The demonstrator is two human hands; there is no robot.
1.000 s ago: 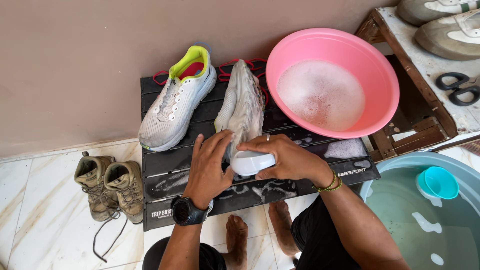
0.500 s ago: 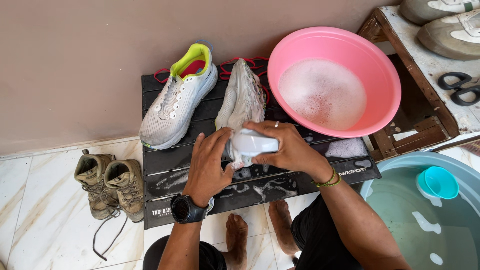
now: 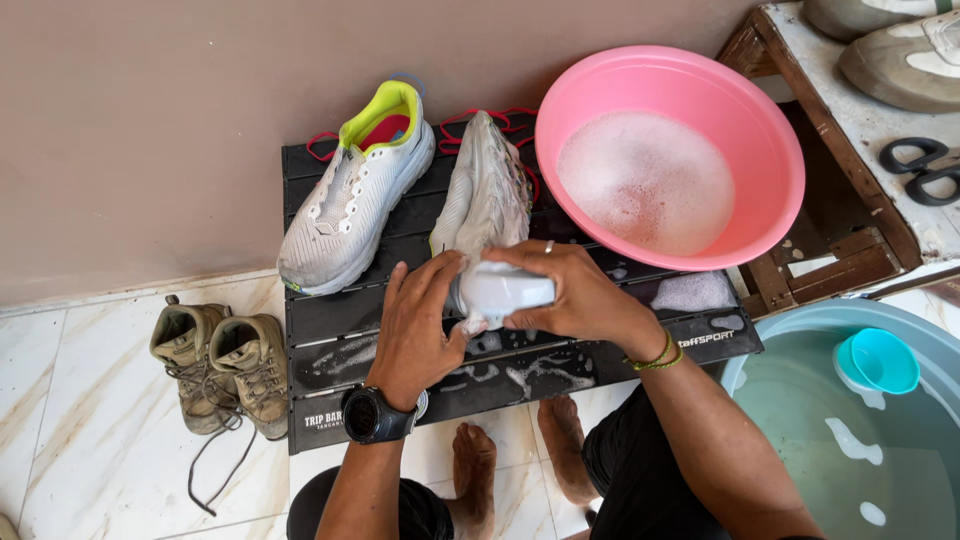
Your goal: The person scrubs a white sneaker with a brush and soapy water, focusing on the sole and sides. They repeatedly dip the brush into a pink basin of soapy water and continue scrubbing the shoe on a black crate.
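**Layout at the low table**

Two shoes on the slatted table (image 3: 330,315): one shoe (image 3: 355,190) left, the other shoe (image 3: 487,195) right of it, on its side. Basin (image 3: 770,150) right of them, suds inside. Boots (image 3: 222,365) on floor, left of table. Tub (image 3: 800,330) at right, scoop (image 3: 880,360) in it. Scissors (image 3: 920,170) on wooden stand (image 3: 850,240).

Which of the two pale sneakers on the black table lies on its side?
The right sneaker, beside the pink basin, lies sideways under both hands. The left sneaker, with its yellow-green collar, stands upright.
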